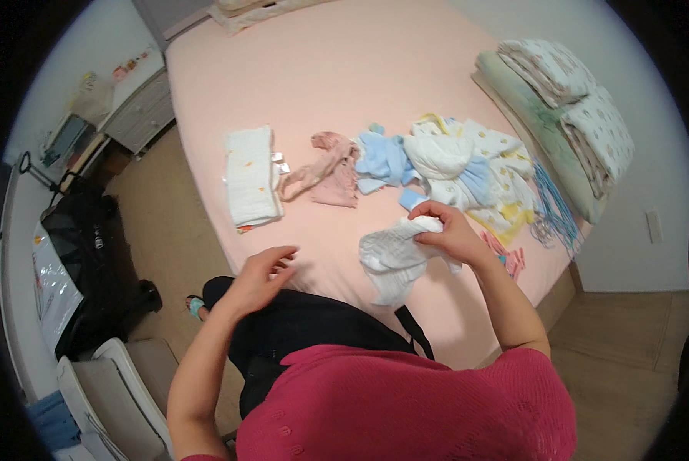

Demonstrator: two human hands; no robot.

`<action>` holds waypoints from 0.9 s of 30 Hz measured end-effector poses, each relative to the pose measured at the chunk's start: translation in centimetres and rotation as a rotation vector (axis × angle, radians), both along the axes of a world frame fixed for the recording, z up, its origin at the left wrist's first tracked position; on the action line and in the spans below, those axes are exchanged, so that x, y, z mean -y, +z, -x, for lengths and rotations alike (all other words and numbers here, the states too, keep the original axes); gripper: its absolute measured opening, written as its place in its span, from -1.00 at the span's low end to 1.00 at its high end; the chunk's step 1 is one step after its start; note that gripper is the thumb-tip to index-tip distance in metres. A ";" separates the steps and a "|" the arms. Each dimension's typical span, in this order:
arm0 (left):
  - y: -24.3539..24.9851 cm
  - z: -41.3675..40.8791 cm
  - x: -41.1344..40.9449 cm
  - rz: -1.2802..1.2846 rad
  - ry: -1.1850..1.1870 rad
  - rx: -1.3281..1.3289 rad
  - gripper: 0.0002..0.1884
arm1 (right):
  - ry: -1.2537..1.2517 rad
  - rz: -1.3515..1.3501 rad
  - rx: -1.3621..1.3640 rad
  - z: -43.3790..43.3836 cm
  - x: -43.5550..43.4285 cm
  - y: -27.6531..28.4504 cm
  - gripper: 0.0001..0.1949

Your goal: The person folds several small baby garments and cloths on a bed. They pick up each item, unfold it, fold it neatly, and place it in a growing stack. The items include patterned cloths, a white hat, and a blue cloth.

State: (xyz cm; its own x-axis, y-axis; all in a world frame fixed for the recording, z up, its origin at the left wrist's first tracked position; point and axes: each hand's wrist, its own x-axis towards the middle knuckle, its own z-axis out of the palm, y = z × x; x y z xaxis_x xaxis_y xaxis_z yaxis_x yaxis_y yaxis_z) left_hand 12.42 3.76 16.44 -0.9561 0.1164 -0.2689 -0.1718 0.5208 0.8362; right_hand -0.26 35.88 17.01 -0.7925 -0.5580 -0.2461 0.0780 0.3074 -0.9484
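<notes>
My right hand [448, 233] grips a crumpled white cloth [393, 256] by its upper right part, above the near edge of the bed [298, 69]. My left hand [264, 276] holds nothing, its fingers apart and slightly bent, at the bed's near left edge. Beyond it lies a folded stack of white cloth [252, 178] with small yellow prints. To the right of that stack, a pink ruffled garment [339, 178], a light blue garment [383, 158] and a heap of white cloths with yellow trim [503, 158] lie in a row. A white padded item [441, 155] rests on the heap.
Folded bedding [529, 104] is stacked along the bed's right side. Blue cords [552, 201] and pink clips [514, 262] lie near the right edge. On the floor at left are a black bag [102, 248] and a light-coloured chair [120, 392]. A white drawer unit [143, 109] stands beyond.
</notes>
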 end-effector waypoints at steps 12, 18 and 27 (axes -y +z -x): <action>-1.6 1.4 -2.3 0.646 -0.293 -0.937 -0.87 | 0.511 -0.298 -1.151 -3.0 4.8 5.7 -0.61; -4.5 -1.5 -1.6 0.702 -0.543 -0.874 -0.93 | 0.457 -0.577 -0.957 -3.1 1.5 -3.4 -0.71; -3.7 -2.2 -0.2 0.635 -0.492 -0.767 -0.87 | 0.521 -0.540 -0.392 -1.5 -0.8 -8.0 -0.70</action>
State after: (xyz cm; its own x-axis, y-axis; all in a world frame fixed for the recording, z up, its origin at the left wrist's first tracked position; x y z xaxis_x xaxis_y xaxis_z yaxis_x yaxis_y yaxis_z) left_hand 14.64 3.99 12.70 -0.7818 0.5799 0.2292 0.6202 0.7613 0.1891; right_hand 1.21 36.68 8.98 -0.5500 -0.7607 -0.3448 -0.5037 0.6314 -0.5896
